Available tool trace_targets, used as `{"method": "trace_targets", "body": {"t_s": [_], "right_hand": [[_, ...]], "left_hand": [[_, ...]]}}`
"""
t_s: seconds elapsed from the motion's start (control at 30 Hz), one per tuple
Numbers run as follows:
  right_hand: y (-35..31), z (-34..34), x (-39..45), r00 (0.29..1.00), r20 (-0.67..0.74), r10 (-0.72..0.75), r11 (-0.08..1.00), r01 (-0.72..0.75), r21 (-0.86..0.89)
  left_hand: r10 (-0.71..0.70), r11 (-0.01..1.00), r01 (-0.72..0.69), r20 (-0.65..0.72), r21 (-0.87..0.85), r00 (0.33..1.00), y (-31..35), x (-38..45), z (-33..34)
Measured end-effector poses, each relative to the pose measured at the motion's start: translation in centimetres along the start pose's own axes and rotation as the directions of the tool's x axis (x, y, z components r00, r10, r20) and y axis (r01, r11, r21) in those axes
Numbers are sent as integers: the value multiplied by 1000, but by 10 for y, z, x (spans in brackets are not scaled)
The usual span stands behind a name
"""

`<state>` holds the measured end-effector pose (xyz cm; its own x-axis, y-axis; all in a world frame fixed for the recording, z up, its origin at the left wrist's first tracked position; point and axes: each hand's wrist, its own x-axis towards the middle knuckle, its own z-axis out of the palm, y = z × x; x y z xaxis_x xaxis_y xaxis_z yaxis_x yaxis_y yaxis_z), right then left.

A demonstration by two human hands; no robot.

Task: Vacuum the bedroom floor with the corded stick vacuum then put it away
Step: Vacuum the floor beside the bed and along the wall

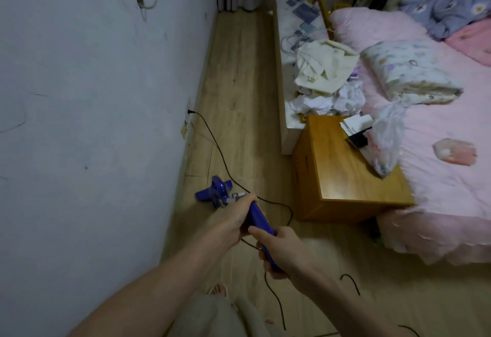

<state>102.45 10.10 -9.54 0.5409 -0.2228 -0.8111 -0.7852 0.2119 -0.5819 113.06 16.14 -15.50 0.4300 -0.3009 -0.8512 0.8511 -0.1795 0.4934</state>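
I hold the purple stick vacuum (259,219) with both hands, and it slants down toward the wall. My left hand (236,218) grips the upper part of its body. My right hand (285,251) grips the handle end nearer me. The vacuum's purple floor head (214,190) rests on the wooden floor (239,84) close to the white wall. Its black cord (215,145) runs from a plug in the wall socket (190,112), across the floor, past my hands, and loops behind me.
A wooden bedside cabinet (345,177) stands to the right, with a box and a plastic bag on top. Behind it is a pink bed (438,137) with a pillow and clothes. A narrow strip of floor runs between wall and bed toward curtains. My bare foot (219,290) shows below.
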Motion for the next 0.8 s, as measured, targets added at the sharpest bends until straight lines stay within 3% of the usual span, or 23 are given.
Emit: {"method": "trace_targets", "body": {"t_s": [0.13, 0.37, 0.63, 0.8], "right_hand": [[24, -20, -17, 999, -4, -42, 999, 42, -6], [57, -57, -38, 984, 33, -175, 984, 176, -27], [40, -74, -31, 954, -27, -300, 954, 300, 19], [10, -82, 3, 947, -102, -305, 951, 309, 26]], "left_hand": [[47, 998, -49, -26, -42, 999, -26, -15, 21], [174, 983, -173, -11, 54, 985, -50, -32, 58], [281, 943, -289, 69, 163, 957, -16, -19, 84], [254, 943, -277, 140, 184, 957, 21, 17, 97]]}}
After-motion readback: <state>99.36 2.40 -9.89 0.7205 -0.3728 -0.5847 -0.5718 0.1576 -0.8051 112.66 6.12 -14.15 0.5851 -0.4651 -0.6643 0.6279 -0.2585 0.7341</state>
